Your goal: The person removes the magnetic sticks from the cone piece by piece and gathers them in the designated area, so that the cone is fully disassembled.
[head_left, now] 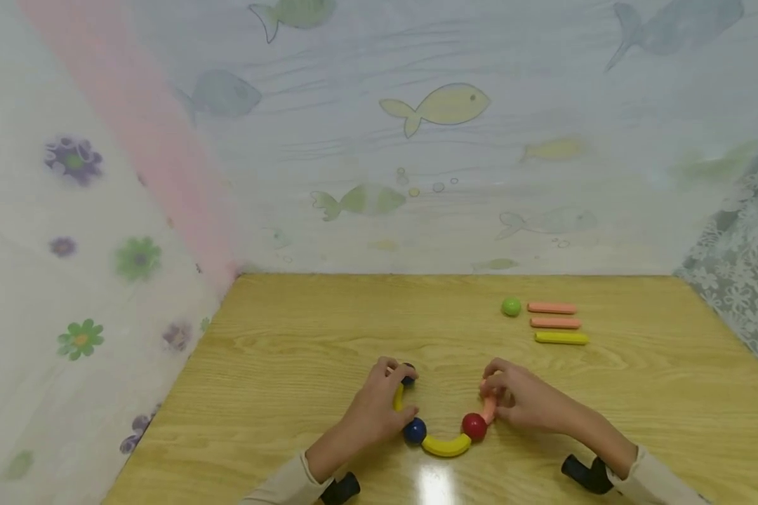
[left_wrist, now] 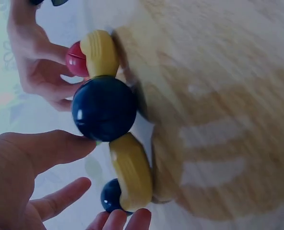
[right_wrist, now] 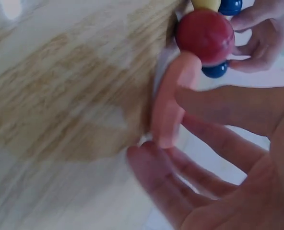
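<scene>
A U-shaped chain of toy balls and curved sticks lies on the table. My left hand (head_left: 379, 403) holds its left arm, a yellow curved stick (left_wrist: 132, 165) between two blue balls. The thumb touches the nearer blue ball (left_wrist: 104, 109); the fingertips reach the farther blue ball (head_left: 408, 375). Another yellow curved stick (head_left: 446, 447) forms the bottom and joins the nearer blue ball to a red ball (head_left: 474, 426). From the red ball runs a pink curved stick (right_wrist: 173, 103), which my right hand (head_left: 530, 400) grips, thumb on its side and fingers at its free end.
At the back right lie a green ball (head_left: 511, 306), two straight pink sticks (head_left: 552, 308) and a straight yellow stick (head_left: 561, 339). A wall with fish drawings stands behind the wooden table (head_left: 328, 315). Flowered sheeting (head_left: 82, 337) hangs at the left, lacy fabric (head_left: 742, 273) at the right.
</scene>
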Tool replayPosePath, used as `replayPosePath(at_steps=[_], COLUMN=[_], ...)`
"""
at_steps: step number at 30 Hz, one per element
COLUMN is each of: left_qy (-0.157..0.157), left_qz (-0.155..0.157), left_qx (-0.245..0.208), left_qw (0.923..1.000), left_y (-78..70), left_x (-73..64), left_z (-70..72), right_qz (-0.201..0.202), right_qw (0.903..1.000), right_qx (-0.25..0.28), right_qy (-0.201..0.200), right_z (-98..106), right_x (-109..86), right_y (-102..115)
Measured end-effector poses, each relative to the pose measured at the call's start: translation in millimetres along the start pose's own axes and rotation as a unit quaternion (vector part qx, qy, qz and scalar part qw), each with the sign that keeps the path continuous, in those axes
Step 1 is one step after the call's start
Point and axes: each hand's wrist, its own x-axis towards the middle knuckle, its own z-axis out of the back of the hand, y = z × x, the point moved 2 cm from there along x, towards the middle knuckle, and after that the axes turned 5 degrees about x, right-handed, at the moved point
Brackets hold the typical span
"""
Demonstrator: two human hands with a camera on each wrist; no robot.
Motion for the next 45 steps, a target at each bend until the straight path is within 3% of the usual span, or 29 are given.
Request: replayPosePath(at_steps=[4,8,13,18,21,24,29,34,40,45], left_qy=[-0.001,0.007,0.014,0.003,-0.003,0.018,0.047,0.022,-0.003,-0.035], left_qz=[0.004,-0.017,-0.049,-0.057,-0.040,-0.006,0.031,0.035,0.009,0.001], left_qx=[-0.006,-0.033,-0.057,-0.069,-0.053,-0.020,0.004,0.015,0.035,0.007], left_qw=[1.0000,0.9993,0.9971,0.9960,0.9978,0.9996,0.9984,0.9990,0.9993,0.9994], left_y=[2.1,6.9,11.3,12.6,8.7,1.3,-5.9,-1.1,10.9,19.5], left_x=[0.0,4.2,16.5,27.7,24.4,14.4,5.9,12.0,21.7,25.0], left_z=[-0.9,-1.0,0.1,-7.8,-12.5,-14.9,-17.4,-14.9,-11.9,-10.2], right_qz=[-0.003,0.000,0.003,0.002,0.027,0.042,0.012,-0.012,-0.004,-0.015], right_qw=[0.9993,0.9964,0.9948,0.9951,0.9951,0.9952,0.9980,0.9989,0.9981,0.9965], right_qx=[-0.013,0.004,0.019,0.031,0.027,0.018,0.026,0.043,0.062,0.082], right_qy=[0.035,0.084,0.100,0.094,0.091,0.086,0.056,0.017,-0.002,-0.009], right_z=[4,7,9,-1,-10,-18,-19,-15,-16,-13], right_x=[-3.6,-2.9,20.0,53.8,68.7,76.5,77.5,73.9,69.9,62.7], right_y=[3,6,8,8,9,10,9,7,5,0])
